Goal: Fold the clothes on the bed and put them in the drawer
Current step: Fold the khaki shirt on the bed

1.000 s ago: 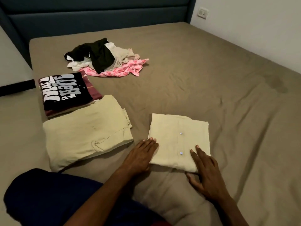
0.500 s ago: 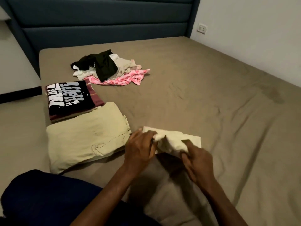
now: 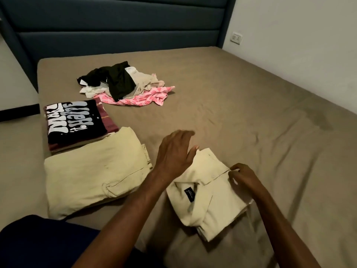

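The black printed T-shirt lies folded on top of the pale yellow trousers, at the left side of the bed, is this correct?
Not quite. The head view shows the black printed T-shirt folded on top of a maroon garment, not on the pale yellow trousers, which lie beside that stack, nearer the camera. It is at the left side of the bed.

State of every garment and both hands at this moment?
Cream shirt: folded, collar side up.
Cream trousers: folded flat.
Black printed T-shirt: folded, topping a stack.
Clothes pile: unfolded.
Left hand: open, over the shirt's far corner.
Right hand: pinching the shirt's edge.
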A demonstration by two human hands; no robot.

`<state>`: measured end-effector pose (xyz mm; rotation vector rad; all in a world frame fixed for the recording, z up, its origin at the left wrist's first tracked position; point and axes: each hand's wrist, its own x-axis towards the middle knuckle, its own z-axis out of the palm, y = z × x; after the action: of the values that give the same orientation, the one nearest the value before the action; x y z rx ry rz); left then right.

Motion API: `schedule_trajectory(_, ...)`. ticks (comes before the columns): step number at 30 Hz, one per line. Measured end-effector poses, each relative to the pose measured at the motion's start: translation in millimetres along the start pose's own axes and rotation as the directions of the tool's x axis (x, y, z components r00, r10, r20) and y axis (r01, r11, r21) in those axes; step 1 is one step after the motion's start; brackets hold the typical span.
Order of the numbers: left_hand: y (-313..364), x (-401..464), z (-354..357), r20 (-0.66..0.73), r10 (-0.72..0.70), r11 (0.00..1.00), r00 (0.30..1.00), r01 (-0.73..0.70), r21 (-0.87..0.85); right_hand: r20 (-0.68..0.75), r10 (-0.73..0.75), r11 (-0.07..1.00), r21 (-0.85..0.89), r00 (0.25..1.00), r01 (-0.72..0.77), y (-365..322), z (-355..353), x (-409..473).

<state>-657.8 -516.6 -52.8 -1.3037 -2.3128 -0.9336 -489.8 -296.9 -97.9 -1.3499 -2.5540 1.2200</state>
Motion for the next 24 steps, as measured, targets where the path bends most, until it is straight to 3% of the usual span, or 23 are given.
schedule_trajectory(2, -9, -43, 23, 0.09, -0.024, 1.0, 0.996, 0.022, 0.023, -0.156, -0.184, 0.937, -0.325, 0.971, 0.126, 28, 15, 2)
schedule_trajectory(5, -7, -87, 58, 0.331, -0.071, 0.997, 0.941, 0.062, 0.035, -0.237, -0.51, 0.801, -0.481, 0.827, 0.356, 38, 38, 0)
schedule_trajectory(8, -9, -110, 88, 0.424, -0.095, 0.992, 0.901, 0.052, 0.112, -0.1, -0.641, 0.653, -0.592, 0.761, 0.472, 37, 56, 1)
schedule_trajectory(10, -15, -119, 102, 0.42, -0.124, 0.986, 0.899, 0.066, 0.151, 0.012, -0.623, 0.631, -0.583, 0.782, 0.512, 46, 67, 8)
schedule_trajectory(14, -18, -124, 104, 0.386, -0.121, 0.989, 0.914, 0.077, 0.129, 0.003, -0.595, 0.693, -0.505, 0.803, 0.515, 58, 74, 15)
schedule_trajectory(17, -9, -130, 99, 0.257, -0.279, 0.96, 0.925, 0.274, 0.058, -0.046, -0.623, 0.696, -0.488, 0.781, 0.527, 56, 75, 14)
schedule_trajectory(19, 4, -136, 88, 0.163, -0.503, 0.853, 0.849, 0.518, -0.068, -0.126, -0.606, 0.74, -0.454, 0.786, 0.497, 59, 77, 13)
schedule_trajectory(21, 11, -140, 74, 0.123, -0.656, 0.721, 0.745, 0.666, -0.191, -0.247, -0.542, 0.811, -0.405, 0.803, 0.422, 62, 78, 16)
schedule_trajectory(24, 5, -148, 58, 0.211, -0.79, 0.506, 0.575, 0.807, -0.304, -0.366, -0.465, 0.873, -0.339, 0.806, 0.35, 62, 81, 16)
